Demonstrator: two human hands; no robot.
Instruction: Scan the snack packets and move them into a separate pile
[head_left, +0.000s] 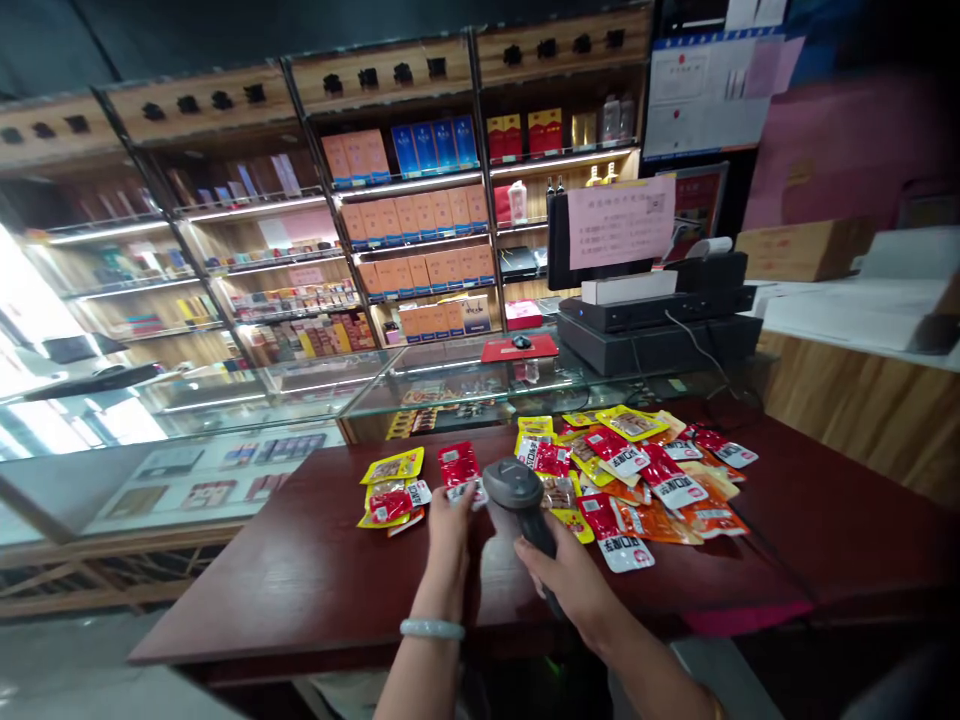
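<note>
My right hand (574, 580) is closed around the handle of a grey barcode scanner (516, 492), whose head points at the packets ahead. My left hand (450, 525), with a pale bangle on the wrist, reaches forward and its fingertips rest on a red snack packet (459, 466) lying on the dark red table (300, 570). Just left of it lies a small group of yellow and red packets (391, 488). To the right spreads a larger heap of red, yellow and orange snack packets (645, 475).
A glass counter (315, 385) runs behind the table, with lit shelves of boxed goods (420, 215) beyond. A cash register with a screen and pink notice (637, 290) stands at the right back. A wooden counter (847, 390) flanks the right side.
</note>
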